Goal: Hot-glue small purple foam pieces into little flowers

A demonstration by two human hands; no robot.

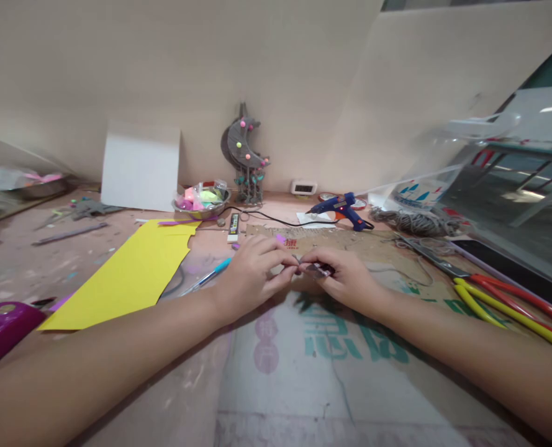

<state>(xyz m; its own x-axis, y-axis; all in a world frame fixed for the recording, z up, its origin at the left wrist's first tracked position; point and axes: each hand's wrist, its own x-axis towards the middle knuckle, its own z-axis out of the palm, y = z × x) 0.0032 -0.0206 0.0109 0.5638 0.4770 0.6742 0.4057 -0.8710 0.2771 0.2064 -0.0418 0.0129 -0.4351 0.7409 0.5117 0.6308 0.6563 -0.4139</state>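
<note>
Above the middle of the work surface, my left hand (259,268) and my right hand (343,273) meet at the fingertips. The left thumb and forefinger are pinched together on something tiny, too small to make out. Inside the curled right fingers sits a small dark, shiny purplish thing (321,269), partly hidden by the hand; its kind does not show. Beneath both hands lies a cardboard sheet (303,379) with green and red print under a clear layer. A blue pen (205,276) rests just left of my left hand.
Yellow paper (126,273) and a magenta tool (8,332) lie at left. Behind stand a bowl of colourful bits (203,200), a grey crescent ornament (245,149) and a blue glue gun (343,210). Scissors (503,292), a phone (513,267) and grey yarn (413,221) occupy the right.
</note>
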